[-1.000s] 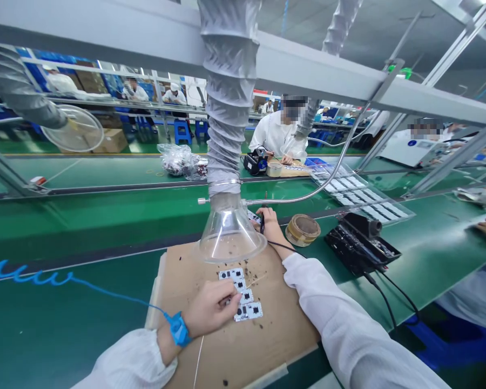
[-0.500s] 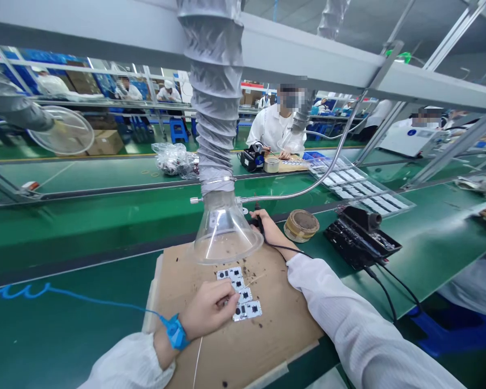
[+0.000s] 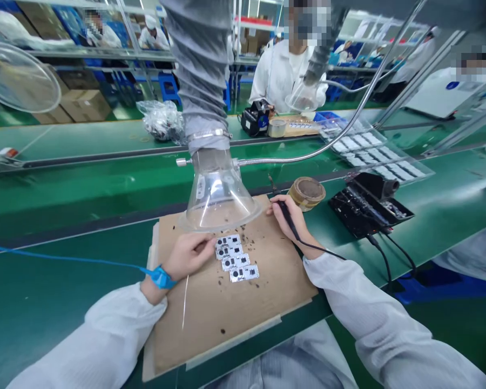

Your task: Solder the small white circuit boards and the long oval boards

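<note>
Four-part rows aside, several small white circuit boards [image 3: 238, 261] lie stepped in a column on the brown cardboard [image 3: 194, 335]. My left hand [image 3: 190, 254], with a blue wrist strap [image 3: 161, 277], is closed in a pinch at the left end of the topmost board; whether it touches the board I cannot tell. A thin, pale solder wire [image 3: 185, 302] trails below this hand, its front end hidden by the fingers. On the right, my right hand [image 3: 289, 219] grips a black soldering iron [image 3: 287, 217], its tip pointing up and away, beside a round tin [image 3: 306, 193].
A clear fume hood [image 3: 221, 202] hangs low over the boards' far side. To the right stand a black soldering station [image 3: 370, 208] and a clear tray of white pieces [image 3: 376, 151]. A co-worker [image 3: 287, 75] sits across the bench.
My left hand has drawn back leftward off the boards, uncovering them. My right hand, with the soldering iron, now shows nearer the round tin. The view has tilted down.
</note>
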The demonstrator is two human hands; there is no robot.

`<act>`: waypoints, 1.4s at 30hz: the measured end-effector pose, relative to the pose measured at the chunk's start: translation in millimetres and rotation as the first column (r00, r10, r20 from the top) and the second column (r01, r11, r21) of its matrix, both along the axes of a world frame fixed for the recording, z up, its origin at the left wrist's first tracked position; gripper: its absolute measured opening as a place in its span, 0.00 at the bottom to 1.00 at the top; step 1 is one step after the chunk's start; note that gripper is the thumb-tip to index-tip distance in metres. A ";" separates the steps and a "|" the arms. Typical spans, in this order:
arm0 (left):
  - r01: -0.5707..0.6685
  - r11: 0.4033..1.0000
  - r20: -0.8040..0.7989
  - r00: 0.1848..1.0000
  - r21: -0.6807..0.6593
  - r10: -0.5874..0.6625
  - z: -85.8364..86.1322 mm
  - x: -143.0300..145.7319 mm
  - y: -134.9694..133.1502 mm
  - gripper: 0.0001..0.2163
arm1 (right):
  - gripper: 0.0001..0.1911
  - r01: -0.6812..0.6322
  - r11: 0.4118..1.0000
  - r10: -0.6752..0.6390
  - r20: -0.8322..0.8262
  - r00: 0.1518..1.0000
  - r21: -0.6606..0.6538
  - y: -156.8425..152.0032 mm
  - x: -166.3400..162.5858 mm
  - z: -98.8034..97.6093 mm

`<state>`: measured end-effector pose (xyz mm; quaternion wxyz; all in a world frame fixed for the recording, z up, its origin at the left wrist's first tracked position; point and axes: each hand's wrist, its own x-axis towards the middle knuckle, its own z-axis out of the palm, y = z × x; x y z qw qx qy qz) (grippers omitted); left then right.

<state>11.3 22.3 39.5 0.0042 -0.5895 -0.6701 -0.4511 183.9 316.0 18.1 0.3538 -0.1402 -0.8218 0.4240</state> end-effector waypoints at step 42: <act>0.263 0.935 0.147 0.961 -0.236 -0.233 -1.7 -21.3 -28.6 0.16 | 0.17 -0.346 0.856 0.406 0.086 0.910 -0.384 -34.9 37.8 26.2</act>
